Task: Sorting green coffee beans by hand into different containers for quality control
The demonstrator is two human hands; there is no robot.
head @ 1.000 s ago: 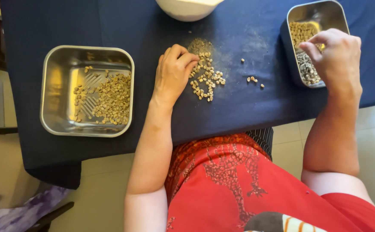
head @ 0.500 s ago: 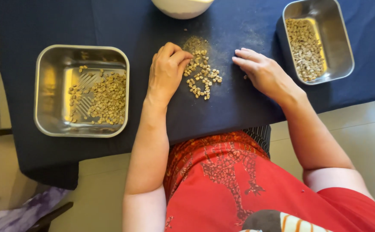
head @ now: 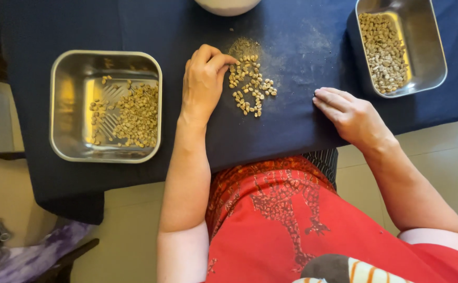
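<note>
My left hand (head: 204,81) pinches at the loose beans (head: 250,86) mid-tabletop toward the far edge; right hand (head: 350,112) lies flat, empty. They're tiny, light, hard, roll easily, so I'd pick them singly with fingertips.

i see only the near rim of the white bowl (head: 227,6); the top edge cuts it. the right steel tray (head: 427,57) loses its far end there. my left hand (head: 204,84) covers any beans beneath.
</note>
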